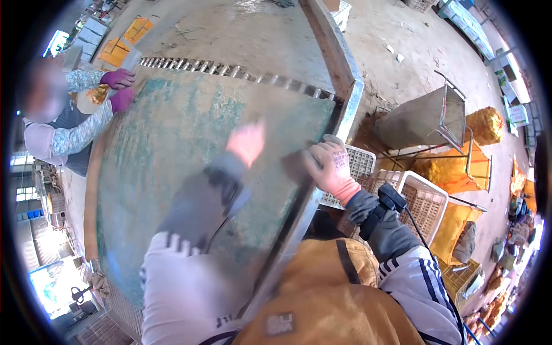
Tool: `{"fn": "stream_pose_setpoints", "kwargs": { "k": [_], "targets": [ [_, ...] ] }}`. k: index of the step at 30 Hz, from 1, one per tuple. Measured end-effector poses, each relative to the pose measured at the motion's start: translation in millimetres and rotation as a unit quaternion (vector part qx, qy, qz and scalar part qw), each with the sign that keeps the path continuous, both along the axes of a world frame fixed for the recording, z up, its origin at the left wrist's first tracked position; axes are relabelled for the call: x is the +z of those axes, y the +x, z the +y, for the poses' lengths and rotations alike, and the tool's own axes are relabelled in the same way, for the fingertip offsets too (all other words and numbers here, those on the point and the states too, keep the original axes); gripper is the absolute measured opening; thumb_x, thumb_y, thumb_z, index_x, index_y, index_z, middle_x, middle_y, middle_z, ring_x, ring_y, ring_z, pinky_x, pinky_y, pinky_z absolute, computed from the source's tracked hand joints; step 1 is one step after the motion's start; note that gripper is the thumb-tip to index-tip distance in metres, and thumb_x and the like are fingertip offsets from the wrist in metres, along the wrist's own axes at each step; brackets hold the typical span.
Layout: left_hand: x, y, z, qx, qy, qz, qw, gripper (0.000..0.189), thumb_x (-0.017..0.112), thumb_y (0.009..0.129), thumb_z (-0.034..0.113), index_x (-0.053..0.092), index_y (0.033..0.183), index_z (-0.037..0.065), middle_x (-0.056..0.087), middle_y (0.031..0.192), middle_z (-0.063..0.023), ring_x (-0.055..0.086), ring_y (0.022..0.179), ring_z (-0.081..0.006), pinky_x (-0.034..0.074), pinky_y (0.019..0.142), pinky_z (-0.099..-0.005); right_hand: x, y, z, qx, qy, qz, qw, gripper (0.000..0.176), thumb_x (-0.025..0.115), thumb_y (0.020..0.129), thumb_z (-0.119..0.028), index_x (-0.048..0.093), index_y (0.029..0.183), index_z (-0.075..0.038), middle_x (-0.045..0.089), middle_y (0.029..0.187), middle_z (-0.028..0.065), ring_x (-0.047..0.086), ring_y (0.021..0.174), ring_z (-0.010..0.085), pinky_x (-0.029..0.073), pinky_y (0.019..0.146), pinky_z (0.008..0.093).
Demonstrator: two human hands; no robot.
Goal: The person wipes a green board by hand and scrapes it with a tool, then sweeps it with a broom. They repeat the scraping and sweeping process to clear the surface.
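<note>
My left hand (247,141), in a pinkish glove, is smeared by motion over the worn green sorting surface (172,149); its fingers are too blurred to read. At the right border of that surface, my right hand (330,164), in a grey and pink work glove, has its fingers curled over the metal side rail (348,109). A black device is strapped round my right wrist, with a cable running from it. A row of metal rollers (230,70) lines the far end of the green surface.
Another person (69,121) with purple gloves leans on the left side of the surface. White plastic crates (422,201) stand right of the rail, beside a grey sack on a metal frame (425,118) and orange mesh bags (448,169). Orange boxes (115,52) sit at the far left.
</note>
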State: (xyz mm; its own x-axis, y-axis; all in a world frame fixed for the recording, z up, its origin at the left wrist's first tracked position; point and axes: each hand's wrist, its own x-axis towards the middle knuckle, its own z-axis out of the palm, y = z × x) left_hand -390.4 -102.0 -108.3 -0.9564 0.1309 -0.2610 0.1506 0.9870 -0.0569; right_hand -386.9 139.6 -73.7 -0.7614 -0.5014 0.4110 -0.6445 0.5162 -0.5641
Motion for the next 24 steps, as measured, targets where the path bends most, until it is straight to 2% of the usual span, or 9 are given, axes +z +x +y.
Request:
{"fn": "stream_pose_setpoints", "kwargs": {
  "k": [2, 5, 6, 8, 10, 12, 19, 22, 24],
  "targets": [
    [31, 48, 11, -0.038, -0.033, -0.093, 0.994, 0.057, 0.044, 0.085, 0.008, 0.031, 0.140, 0.004, 0.061, 0.095, -0.0160, 0.063, 0.080, -0.0245, 0.051, 0.069, -0.0366, -1, 1, 1, -0.003, -0.003, -0.012, 1.000, 0.014, 0.060, 0.077, -0.018, 0.062, 0.075, -0.004, 0.060, 0.069, 0.0128, 0.059, 0.075, 0.0328, 0.040, 0.092, 0.0432],
    [0, 61, -11, -0.091, -0.045, 0.004, 0.995, 0.057, 0.044, 0.085, 0.007, 0.031, 0.141, 0.005, 0.060, 0.095, -0.0160, 0.063, 0.081, -0.0237, 0.050, 0.067, -0.0365, -5, 2, 2, -0.008, -0.015, -0.005, 1.000, 0.014, 0.060, 0.077, -0.018, 0.062, 0.076, -0.004, 0.061, 0.071, 0.0128, 0.059, 0.076, 0.0325, 0.040, 0.092, 0.0430],
    [8, 44, -8, -0.042, -0.039, -0.061, 0.997, 0.051, 0.044, 0.085, 0.008, 0.039, 0.136, 0.006, 0.061, 0.101, -0.0159, 0.064, 0.082, -0.0253, 0.051, 0.068, -0.0386, -2, 2, 2, -0.008, -0.001, 0.003, 1.000, 0.013, 0.060, 0.078, -0.017, 0.062, 0.076, -0.004, 0.062, 0.073, 0.0127, 0.059, 0.076, 0.0321, 0.040, 0.092, 0.0429],
    [-26, 7, -23, -0.055, -0.024, 0.077, 0.995, 0.042, 0.045, 0.085, 0.009, 0.048, 0.126, 0.007, 0.063, 0.096, -0.0142, 0.064, 0.079, -0.0275, 0.052, 0.066, -0.0411, -1, 0, 2, 0.006, 0.018, -0.006, 1.000, 0.013, 0.060, 0.078, -0.017, 0.062, 0.076, -0.004, 0.062, 0.073, 0.0127, 0.059, 0.077, 0.0319, 0.040, 0.092, 0.0429],
    [-21, -49, -19, 0.034, -0.002, 0.077, 0.996, 0.036, 0.046, 0.083, 0.009, 0.053, 0.118, 0.007, 0.064, 0.084, -0.0115, 0.065, 0.076, -0.0280, 0.051, 0.065, -0.0416, 0, 0, 1, 0.011, 0.036, -0.009, 0.999, 0.013, 0.060, 0.078, -0.017, 0.062, 0.076, -0.005, 0.062, 0.073, 0.0126, 0.059, 0.077, 0.0319, 0.040, 0.092, 0.0429],
    [-35, -46, -29, 0.009, 0.016, 0.111, 0.994, 0.037, 0.047, 0.083, 0.009, 0.052, 0.119, 0.005, 0.064, 0.080, -0.0119, 0.064, 0.076, -0.0277, 0.051, 0.065, -0.0415, -1, 2, 2, 0.003, 0.055, -0.016, 0.998, 0.013, 0.060, 0.078, -0.017, 0.062, 0.076, -0.005, 0.062, 0.073, 0.0126, 0.059, 0.077, 0.0319, 0.040, 0.092, 0.0431],
    [21, 61, -21, -0.076, -0.005, -0.018, 0.997, 0.050, 0.047, 0.084, 0.012, 0.042, 0.133, 0.004, 0.061, 0.084, -0.0142, 0.063, 0.076, -0.0272, 0.051, 0.065, -0.0394, 5, 2, 1, 0.005, 0.026, -0.003, 1.000, 0.014, 0.059, 0.078, -0.018, 0.062, 0.075, -0.005, 0.063, 0.073, 0.0124, 0.060, 0.076, 0.0320, 0.041, 0.091, 0.0433],
    [-22, 21, -47, -0.066, -0.066, 0.114, 0.989, 0.041, 0.047, 0.084, 0.010, 0.050, 0.124, 0.004, 0.061, 0.087, -0.0159, 0.062, 0.080, -0.0305, 0.050, 0.068, -0.0439, 16, 0, 0, 0.046, 0.061, -0.018, 0.997, 0.013, 0.059, 0.078, -0.017, 0.062, 0.076, -0.005, 0.063, 0.073, 0.0127, 0.060, 0.076, 0.0314, 0.040, 0.092, 0.0434],
    [-22, -32, -50, 0.021, -0.032, 0.093, 0.995, 0.030, 0.045, 0.085, 0.011, 0.055, 0.113, 0.004, 0.062, 0.088, -0.0139, 0.062, 0.081, -0.0305, 0.050, 0.068, -0.0450, 8, 3, 0, 0.040, 0.074, 0.021, 0.996, 0.013, 0.059, 0.078, -0.017, 0.062, 0.076, -0.005, 0.063, 0.073, 0.0125, 0.060, 0.076, 0.0311, 0.040, 0.092, 0.0431]
  ]
}}
